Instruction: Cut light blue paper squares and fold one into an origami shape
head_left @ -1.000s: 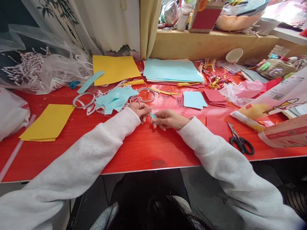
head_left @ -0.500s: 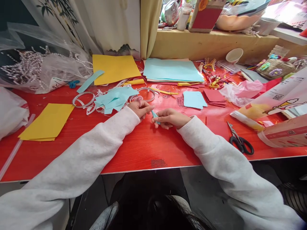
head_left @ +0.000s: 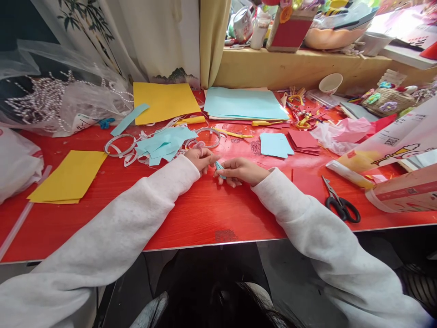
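Observation:
Near the middle of the red table (head_left: pixel 194 214), a small folded piece of blue paper (head_left: pixel 220 170) is pinched in my right hand (head_left: pixel 237 171). My left hand (head_left: pixel 202 158) has its fingers closed at the upper end of the same folded paper; a pink roll of tape sits by its knuckles. Cut blue paper pieces (head_left: pixel 165 143) lie just beyond my left hand, between two clear tape rolls. A stack of blue squares (head_left: pixel 276 145) and a stack of red squares (head_left: pixel 303 142) rest beyond my right hand.
Black-handled scissors (head_left: pixel 341 204) lie at the right, near cylindrical containers. Yellow sheets (head_left: pixel 70 175) are at the left. Large yellow and blue sheets (head_left: pixel 246 103) lie along the back. Plastic bags stand at the far left, and a paper cup (head_left: pixel 330 84) at the back right.
The whole view has shifted slightly downward in the frame. Both hands stay together around the folded blue paper, with only small finger movement.

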The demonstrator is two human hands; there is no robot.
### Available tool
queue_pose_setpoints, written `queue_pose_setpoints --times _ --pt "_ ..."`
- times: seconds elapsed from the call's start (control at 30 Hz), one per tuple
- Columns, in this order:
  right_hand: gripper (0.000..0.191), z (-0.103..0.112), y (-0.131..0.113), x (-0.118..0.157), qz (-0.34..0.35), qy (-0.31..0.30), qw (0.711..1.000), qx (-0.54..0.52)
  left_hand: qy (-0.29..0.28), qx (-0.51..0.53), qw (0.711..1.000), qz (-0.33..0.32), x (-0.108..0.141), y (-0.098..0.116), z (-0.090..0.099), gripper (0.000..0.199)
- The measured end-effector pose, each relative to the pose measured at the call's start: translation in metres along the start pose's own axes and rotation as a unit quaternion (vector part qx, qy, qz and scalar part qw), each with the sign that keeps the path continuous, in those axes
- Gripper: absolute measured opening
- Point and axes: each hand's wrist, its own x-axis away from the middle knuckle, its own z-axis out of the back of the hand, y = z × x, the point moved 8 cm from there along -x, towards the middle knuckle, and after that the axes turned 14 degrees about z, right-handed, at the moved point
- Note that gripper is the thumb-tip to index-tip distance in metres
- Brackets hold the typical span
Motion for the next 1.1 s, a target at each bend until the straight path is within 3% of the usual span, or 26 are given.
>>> queue_pose_setpoints --times 0.13,0.3,0.47,0.6,0.9,1.1 --pt "0.022 -0.003 0.001 0.0 -0.001 -0.006 0.999 -0.053 0.009 -0.032 0.999 0.004 0.004 0.001 0.003 0.036" --pt "0.014 -0.006 0.001 0.0 0.002 -0.018 0.996 -0.083 0.022 -0.006 1.0 0.014 0.005 0.002 0.006 0.036" --pt "0.011 0.001 0.006 -0.003 0.016 0.032 0.992 -0.119 -0.043 0.042 0.998 0.011 0.001 0.003 -0.005 0.033" --pt "0.012 0.001 0.008 -0.004 0.023 0.028 0.988 -0.147 -0.065 0.036 0.997 -0.001 0.001 0.005 -0.008 0.032" --pt "0.007 -0.004 0.007 -0.004 0.006 0.027 0.995 -0.091 -0.06 0.006 0.998 0.001 0.004 0.005 -0.01 0.032" --pt "0.013 -0.003 0.004 -0.004 0.011 0.032 0.999 -0.04 -0.016 -0.051 0.998 -0.023 0.001 0.005 -0.002 0.03"
